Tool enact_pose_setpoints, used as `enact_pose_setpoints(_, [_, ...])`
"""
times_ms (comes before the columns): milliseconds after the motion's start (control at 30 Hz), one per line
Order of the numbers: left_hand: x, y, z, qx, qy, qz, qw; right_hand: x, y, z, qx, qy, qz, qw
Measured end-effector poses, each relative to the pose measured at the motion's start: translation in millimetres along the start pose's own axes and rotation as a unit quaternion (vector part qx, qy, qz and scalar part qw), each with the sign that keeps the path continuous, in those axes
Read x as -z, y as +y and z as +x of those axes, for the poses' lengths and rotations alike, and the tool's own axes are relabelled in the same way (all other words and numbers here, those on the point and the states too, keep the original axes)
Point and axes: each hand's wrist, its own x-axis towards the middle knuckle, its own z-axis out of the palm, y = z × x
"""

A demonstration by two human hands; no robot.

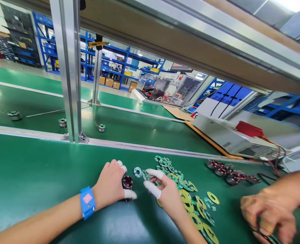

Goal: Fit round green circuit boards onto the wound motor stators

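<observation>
My left hand [110, 183], with white finger cots and a blue wrist strap [87, 202], is wrapped round a small motor [127, 182] with a dark rim and copper-red windings. To its right, my right hand [166, 191] pinches a green ring-shaped circuit board [146, 175] between thumb and finger, both in white cots. Just left of that board, a single ring board [137, 172] lies flat on the green bench top [50, 169]. Beside and behind my right hand spreads a loose pile of green ring boards [165, 164] mixed with yellow rings [196, 221].
At the right edge another person's hand [269, 211] grips something dark. Several wound motors [231, 174] lie near a grey instrument [231, 132]. A metal post [67, 74] rises from the rail at the back. Beyond it sit motors with boards [101, 128].
</observation>
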Motion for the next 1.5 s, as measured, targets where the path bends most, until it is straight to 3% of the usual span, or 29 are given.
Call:
enact_pose_setpoints(167, [-13.1,-6.6,5.9,-0.015,-0.029,0.058,0.998,-7.9,7.7,2.0,-0.059,-0.045,0.085,0.994])
enact_pose_setpoints(333, [-11.7,-8.4,6.6,-0.029,-0.038,0.058,0.997,-15.6,7.3,1.9,-0.065,-0.079,0.104,0.989])
enact_pose_setpoints(567, [-16.3,-8.5,-2.6,-0.045,-0.028,0.067,0.996,-26.5,-0.8,-5.7,0.011,-0.105,-0.056,0.993])
enact_pose_setpoints(767, [-20.5,-8.5,-3.2,-0.046,-0.022,0.075,0.996,-29.1,-3.4,-10.9,0.105,-0.114,-0.211,0.965])
enact_pose_setpoints(933, [-21.1,-8.9,-4.3,-0.045,-0.022,0.072,0.996,-31.1,9.4,-14.7,0.132,-0.085,-0.297,0.942])
enact_pose_setpoints(1267, [-20.6,-8.2,-4.9,-0.042,-0.022,0.058,0.997,-35.2,18.9,-20.8,0.184,-0.017,-0.267,0.946])
enact_pose_setpoints(1500, [-22.4,-9.6,-6.2,-0.048,-0.013,0.043,0.998,-32.8,15.8,-16.4,0.187,-0.051,-0.239,0.951])
